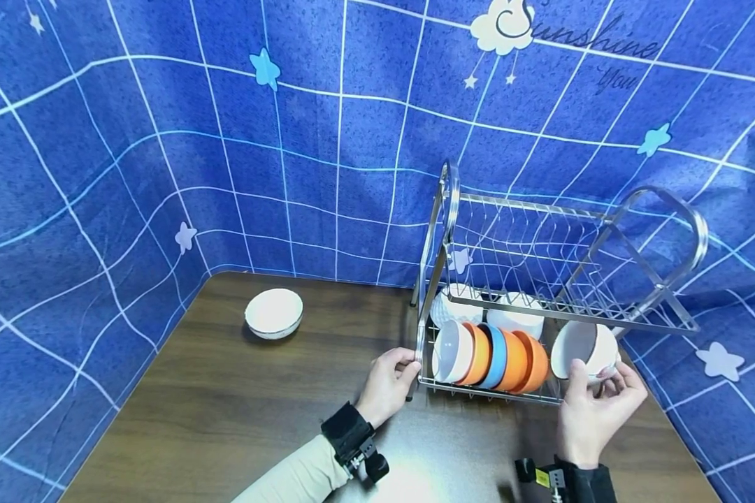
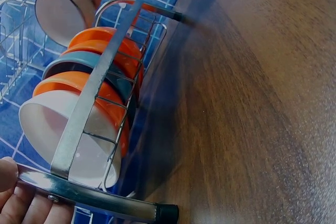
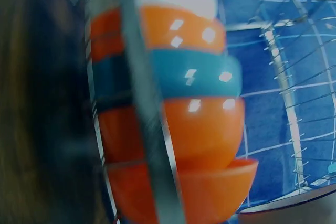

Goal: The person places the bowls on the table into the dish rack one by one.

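Note:
My left hand (image 1: 386, 385) grips the left front leg of a two-tier metal dish rack (image 1: 454, 192); in the left wrist view, its fingers (image 2: 32, 208) wrap that tube. A white bowl (image 1: 580, 349) with a dark rim is held on its side by my right hand (image 1: 594, 418), thumb and fingers at its near edge. This bowl is at the right end of the lower tier, a gap away from a row of nested bowls: a white bowl (image 1: 451, 351), orange bowls (image 1: 527, 363) and a blue bowl (image 1: 496, 358), all standing on edge.
Behind the row, two white bowls (image 1: 516, 318) sit at the back of the lower tier. Another white bowl (image 1: 274, 312) rests upright on the wooden table (image 1: 226, 412), far left. The upper tier overhangs the lower one. A blue curtain (image 1: 314, 154) hangs behind and around the table.

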`<state>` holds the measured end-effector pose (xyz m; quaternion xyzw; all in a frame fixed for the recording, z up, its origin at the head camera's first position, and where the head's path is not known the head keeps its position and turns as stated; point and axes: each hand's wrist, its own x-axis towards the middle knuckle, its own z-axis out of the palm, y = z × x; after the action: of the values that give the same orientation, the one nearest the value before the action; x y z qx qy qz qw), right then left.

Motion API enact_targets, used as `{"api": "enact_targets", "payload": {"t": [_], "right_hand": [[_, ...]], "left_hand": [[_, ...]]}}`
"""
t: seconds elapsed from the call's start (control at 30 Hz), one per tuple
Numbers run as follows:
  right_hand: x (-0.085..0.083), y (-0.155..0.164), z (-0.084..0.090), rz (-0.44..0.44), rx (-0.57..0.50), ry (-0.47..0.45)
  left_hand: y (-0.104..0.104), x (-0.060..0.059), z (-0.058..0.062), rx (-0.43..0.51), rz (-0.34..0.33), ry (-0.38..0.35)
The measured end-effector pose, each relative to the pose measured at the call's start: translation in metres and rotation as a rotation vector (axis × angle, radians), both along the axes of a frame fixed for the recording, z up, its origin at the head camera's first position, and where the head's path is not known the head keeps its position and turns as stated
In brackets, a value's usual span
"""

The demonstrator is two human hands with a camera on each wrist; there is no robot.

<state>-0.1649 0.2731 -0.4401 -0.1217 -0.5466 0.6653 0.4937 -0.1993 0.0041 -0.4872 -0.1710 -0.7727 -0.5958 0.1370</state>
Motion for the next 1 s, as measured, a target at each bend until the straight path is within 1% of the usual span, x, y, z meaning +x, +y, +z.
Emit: {"api": "enact_targets", "payload": {"t": [0.1,0.2,0.33,0.43,0.6,0.8,1.0], "right_hand": [[-0.002,0.005,-0.008,-0.035,0.127,-0.142],[-0.003,0.007,-0.014,-0.091,0.266,-0.276],[-0.004,0.007,-0.02,-0.137,0.388,-0.371],[-0.006,0.007,-0.023,-0.14,0.447,-0.44],[-0.008,0.008,-0.025,-0.077,0.515,-0.562],[-0.011,0.013,-0.028,0.003,0.569,-0.63],[-0.013,0.019,-0.022,0.096,0.592,-0.712]], "left_hand": [[0.0,0.0,0.0,-0.001,-0.001,0.0],[0.0,0.0,-0.001,-0.002,-0.003,-0.001],[0.0,0.0,-0.002,0.003,-0.001,-0.011],[0.0,-0.001,-0.001,0.004,0.003,-0.011],[0.0,0.0,0.0,-0.001,0.009,-0.01],[-0.001,0.0,0.0,-0.005,0.003,-0.028],[-0.001,0.0,0.0,-0.002,0.003,-0.018]]}}
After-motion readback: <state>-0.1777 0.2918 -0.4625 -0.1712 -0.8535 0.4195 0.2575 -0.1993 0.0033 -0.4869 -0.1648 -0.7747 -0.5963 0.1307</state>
